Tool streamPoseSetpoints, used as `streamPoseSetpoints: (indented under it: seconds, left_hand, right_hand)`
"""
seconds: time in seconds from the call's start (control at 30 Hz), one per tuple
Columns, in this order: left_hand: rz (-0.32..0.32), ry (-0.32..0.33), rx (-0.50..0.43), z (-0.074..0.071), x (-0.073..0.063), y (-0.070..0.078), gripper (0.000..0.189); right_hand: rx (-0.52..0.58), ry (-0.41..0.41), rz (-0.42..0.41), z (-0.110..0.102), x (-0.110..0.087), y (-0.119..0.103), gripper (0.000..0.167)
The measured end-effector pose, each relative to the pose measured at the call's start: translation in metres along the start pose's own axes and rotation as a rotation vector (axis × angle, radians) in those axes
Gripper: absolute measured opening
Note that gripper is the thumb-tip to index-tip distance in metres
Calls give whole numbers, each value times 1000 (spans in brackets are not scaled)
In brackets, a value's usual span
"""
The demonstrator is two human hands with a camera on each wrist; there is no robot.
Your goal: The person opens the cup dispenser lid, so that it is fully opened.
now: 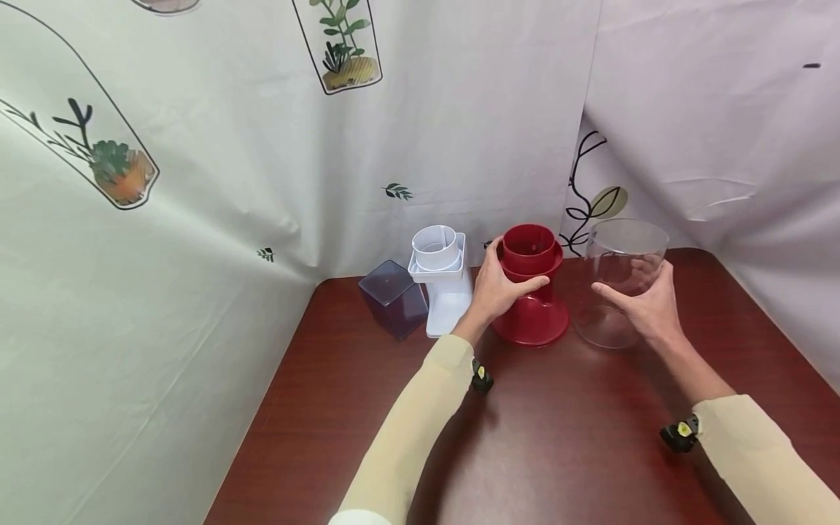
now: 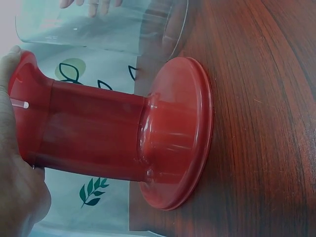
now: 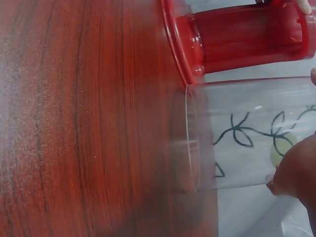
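Note:
In the head view my left hand holds a red plastic dispenser-like base near its top, thumb on the near side and fingers on the far side. This piece has a round cup top, a narrower neck and a wide round foot on the table. Just right of it, my right hand grips a clear cylinder from its right side, thumb in front and fingers behind. The cylinder is upright beside the red base; whether its lower rim touches the table I cannot tell.
A white plastic base with a round cup top stands left of the red one. Next to it a dark translucent square container lies tilted on the brown wooden table. A plant-printed curtain hangs behind the table.

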State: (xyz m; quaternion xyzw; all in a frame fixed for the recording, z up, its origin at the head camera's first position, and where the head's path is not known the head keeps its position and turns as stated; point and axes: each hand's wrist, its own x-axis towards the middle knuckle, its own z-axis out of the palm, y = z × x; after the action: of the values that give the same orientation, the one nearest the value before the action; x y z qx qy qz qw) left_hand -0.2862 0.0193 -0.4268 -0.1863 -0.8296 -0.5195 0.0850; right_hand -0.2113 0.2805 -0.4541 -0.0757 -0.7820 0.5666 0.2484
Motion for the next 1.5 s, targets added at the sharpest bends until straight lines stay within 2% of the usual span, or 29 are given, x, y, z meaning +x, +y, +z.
streamPoseSetpoints:
  seconds: [0.7,1.07,1.5]
  left_hand:
    - [-5,0,3,4,-1,2,108]
    - [-7,23,14,4,0,0,108]
    - [3,35,9,4,0,-2,108]
  right_hand:
    - [-20,-17,-47,2,-11,2,100]
    - [37,17,-72,10,-13,4,104]
    - [22,49,-42,15,-17,4,105]
